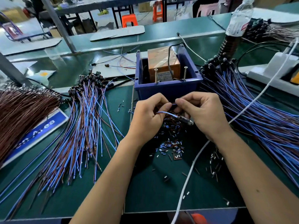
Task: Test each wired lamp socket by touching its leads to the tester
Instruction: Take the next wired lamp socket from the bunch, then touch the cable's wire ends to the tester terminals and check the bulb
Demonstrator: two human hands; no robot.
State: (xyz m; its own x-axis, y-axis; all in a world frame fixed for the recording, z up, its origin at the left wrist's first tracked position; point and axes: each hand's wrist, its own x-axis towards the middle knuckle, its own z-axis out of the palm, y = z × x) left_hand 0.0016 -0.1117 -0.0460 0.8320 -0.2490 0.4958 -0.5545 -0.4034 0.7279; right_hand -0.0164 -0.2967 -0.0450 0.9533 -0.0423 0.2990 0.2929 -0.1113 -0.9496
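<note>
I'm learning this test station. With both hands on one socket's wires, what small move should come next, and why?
Probably raise the pinched lead ends to the two upright screws on the tester. Both the left hand and right hand hold the wires short of the blue bin; the socket dangles.

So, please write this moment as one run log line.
left hand: pinches lead | right hand: pinches lead | lamp socket: hangs below | tester: untouched

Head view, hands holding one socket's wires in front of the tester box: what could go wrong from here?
1. Both hands, left and right, pinch the blue wire near its ends; bare fingers may touch the leads at the two upright screws.
2. The socket dangles and may snag the white cable.
3. Insulation scraps litter the mat.
</note>
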